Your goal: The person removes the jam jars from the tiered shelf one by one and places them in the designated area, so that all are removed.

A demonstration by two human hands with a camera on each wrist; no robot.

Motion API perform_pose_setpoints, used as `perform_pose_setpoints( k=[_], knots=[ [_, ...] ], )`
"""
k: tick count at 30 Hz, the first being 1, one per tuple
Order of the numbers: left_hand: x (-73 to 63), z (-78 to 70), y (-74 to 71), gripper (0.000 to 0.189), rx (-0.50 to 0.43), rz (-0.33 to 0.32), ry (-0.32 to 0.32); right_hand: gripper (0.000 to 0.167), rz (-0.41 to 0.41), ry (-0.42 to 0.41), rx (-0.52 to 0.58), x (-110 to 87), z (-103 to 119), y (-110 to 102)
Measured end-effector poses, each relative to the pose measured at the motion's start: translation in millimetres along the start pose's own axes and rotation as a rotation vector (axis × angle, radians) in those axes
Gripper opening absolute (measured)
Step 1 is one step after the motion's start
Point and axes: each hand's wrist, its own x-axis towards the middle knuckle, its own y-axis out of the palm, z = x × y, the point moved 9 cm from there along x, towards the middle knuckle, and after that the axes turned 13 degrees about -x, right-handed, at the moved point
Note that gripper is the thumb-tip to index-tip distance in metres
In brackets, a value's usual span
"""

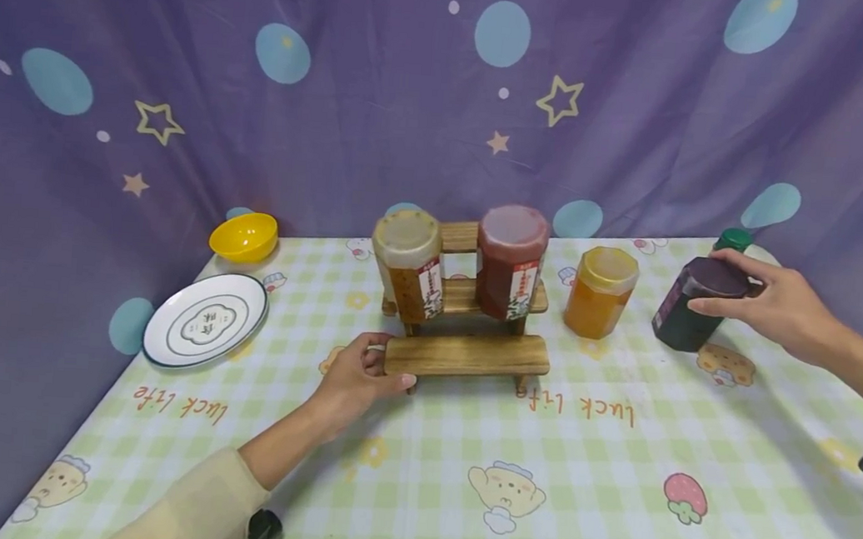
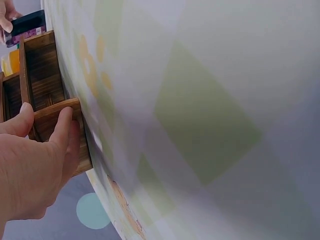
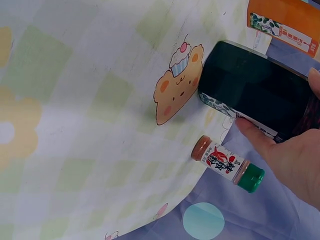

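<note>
A stepped wooden rack stands mid-table. My left hand holds the left end of its lower step, thumb at the front edge and fingers around the side, also visible in the left wrist view. On the upper step are a jar of brown contents and a jar of red contents. My right hand grips a dark jar near its top, thumb and fingers on opposite sides. In the right wrist view the dark jar's base is right at the tablecloth.
A jar of orange contents stands between the rack and the dark jar. Behind the dark jar is a small green-capped seasoning bottle. At the left are a white plate and a yellow bowl. A purple curtain hangs behind the table.
</note>
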Motion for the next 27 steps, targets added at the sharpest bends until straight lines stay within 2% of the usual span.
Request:
perform_pose_setpoints(
  k=[4, 7, 13, 15, 19, 22, 27],
  knots=[
    [-0.2, -0.6, 0.1, 0.067, 0.001, 0.006, 0.006, 0.087, 0.004, -0.023, -0.011, -0.4, 3.8, 1.7],
    [0.0, -0.3, 0.0, 0.067, 0.0, 0.002, 0.005, 0.083, -0.018, -0.075, -0.033, -1.6, 10.2, 2.2],
    [-0.1, 1.0, -0.4, 0.067, 0.005, -0.011, 0.0, 0.08, -0.17, -0.23, -0.129, -9.0, 31.8, -6.4],
    [-0.2, 0.9, -0.2, 0.067, 0.01, -0.01, 0.003, 0.081, -0.222, -0.256, -0.135, -11.3, 39.4, -13.9],
    [-0.2, -0.4, 0.4, 0.066, 0.017, -0.001, 0.01, 0.086, -0.276, -0.245, -0.152, -12.6, 55.2, -31.0],
    [-0.3, -1.0, 0.7, 0.066, 0.019, 0.004, 0.011, 0.089, -0.261, -0.218, -0.149, -11.8, 67.1, -38.9],
    [0.0, 0.6, 0.7, 0.066, 0.017, 0.002, 0.004, 0.08, -0.226, -0.225, -0.033, -11.8, 87.8, -41.1]
  ],
)
